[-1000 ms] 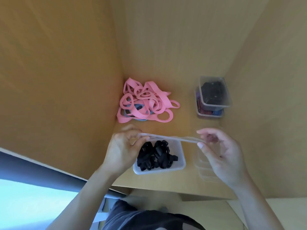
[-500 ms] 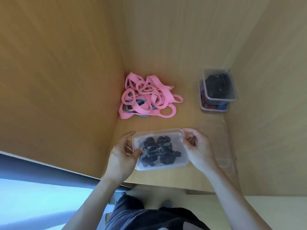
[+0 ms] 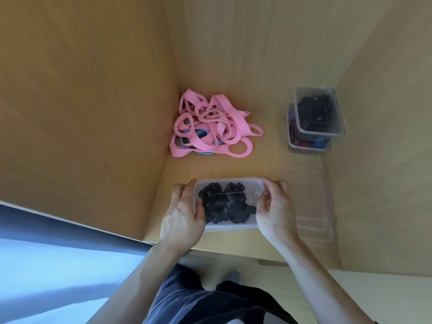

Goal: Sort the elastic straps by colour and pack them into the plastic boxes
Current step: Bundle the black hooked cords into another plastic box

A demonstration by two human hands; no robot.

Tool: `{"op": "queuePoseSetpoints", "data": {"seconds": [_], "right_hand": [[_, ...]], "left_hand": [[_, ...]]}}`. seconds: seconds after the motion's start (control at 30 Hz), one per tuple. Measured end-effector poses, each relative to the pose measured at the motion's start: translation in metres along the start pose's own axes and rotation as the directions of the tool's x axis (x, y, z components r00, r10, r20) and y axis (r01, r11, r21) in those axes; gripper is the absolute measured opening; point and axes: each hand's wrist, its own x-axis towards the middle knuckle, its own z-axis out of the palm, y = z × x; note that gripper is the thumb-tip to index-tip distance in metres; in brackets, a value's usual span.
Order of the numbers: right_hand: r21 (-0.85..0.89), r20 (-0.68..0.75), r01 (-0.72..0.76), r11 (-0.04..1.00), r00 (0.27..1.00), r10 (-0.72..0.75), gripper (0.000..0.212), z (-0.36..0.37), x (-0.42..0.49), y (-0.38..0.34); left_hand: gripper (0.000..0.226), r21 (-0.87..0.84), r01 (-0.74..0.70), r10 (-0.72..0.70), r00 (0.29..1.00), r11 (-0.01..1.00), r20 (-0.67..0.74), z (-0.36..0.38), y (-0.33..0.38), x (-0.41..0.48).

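A clear plastic box (image 3: 230,226) full of black straps (image 3: 225,203) stands near the front edge of the wooden surface, with its clear lid (image 3: 251,185) lying on top. My left hand (image 3: 183,215) grips the box's left end, thumb on the lid. My right hand (image 3: 274,210) grips the right end, fingers curled over the lid's edge. A heap of pink straps (image 3: 211,126) lies in the back left corner, with a few blue straps (image 3: 203,134) under it.
At the back right, a lidded box of black straps (image 3: 318,113) sits stacked on a box of red and blue straps (image 3: 308,143). Empty clear boxes (image 3: 313,220) lie at the right of my hands. Wooden walls (image 3: 93,113) enclose left, back and right.
The lid, held raised above the box a second ago, has come down onto it. Both hands have closed in on the box's ends.
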Motion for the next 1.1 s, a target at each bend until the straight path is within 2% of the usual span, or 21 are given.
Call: {"op": "queuePoseSetpoints", "data": {"seconds": [0.1,0.2,0.3,0.37,0.47,0.57,0.63,0.73,0.97,1.1], "right_hand": [[0.014,0.015,-0.015,1.0,1.0,0.015,0.044,0.002,-0.001,0.002],[0.037,0.039,-0.028,0.999,0.999,0.027,0.049,0.002,0.0,0.005],[-0.02,0.081,-0.009,1.0,0.997,0.01,0.048,0.001,0.002,0.008],[-0.146,0.113,0.049,0.988,0.993,-0.033,0.045,0.001,0.003,0.007],[-0.367,0.196,0.183,0.912,0.974,-0.116,0.067,0.003,0.004,0.004],[-0.443,0.326,0.347,0.827,0.921,-0.212,0.076,0.006,0.005,0.006],[-0.447,0.393,0.399,0.8,0.892,-0.225,0.078,0.007,0.007,0.007],[-0.444,0.425,0.401,0.801,0.881,-0.206,0.081,0.007,0.008,0.009],[-0.24,0.396,0.251,0.938,0.907,-0.142,0.079,0.007,0.01,0.0],[-0.4,0.404,0.344,0.85,0.898,-0.174,0.078,0.006,0.012,-0.004]], "left_hand": [[0.05,0.012,-0.066,0.066,0.997,0.998,-0.029,0.005,0.0,0.006],[0.053,0.005,-0.108,0.108,0.994,0.994,0.002,0.006,0.0,0.013],[0.057,0.018,-0.197,0.196,0.98,0.98,0.019,0.005,-0.001,0.013],[0.064,0.038,-0.27,0.268,0.962,0.962,0.048,0.003,-0.003,0.015],[0.065,-0.024,-0.285,0.286,0.952,0.958,0.11,-0.001,-0.006,0.019],[0.059,-0.018,-0.281,0.281,0.947,0.959,0.158,0.0,-0.009,0.021],[0.066,0.024,-0.282,0.272,0.942,0.959,0.2,0.001,-0.01,0.021],[0.077,0.128,-0.293,0.257,0.937,0.948,0.238,0.003,-0.011,0.022],[0.094,0.346,-0.343,0.265,0.931,0.873,0.253,0.002,-0.013,0.023],[0.114,0.442,-0.404,0.301,0.909,0.801,0.286,0.0,-0.012,0.025]]}}
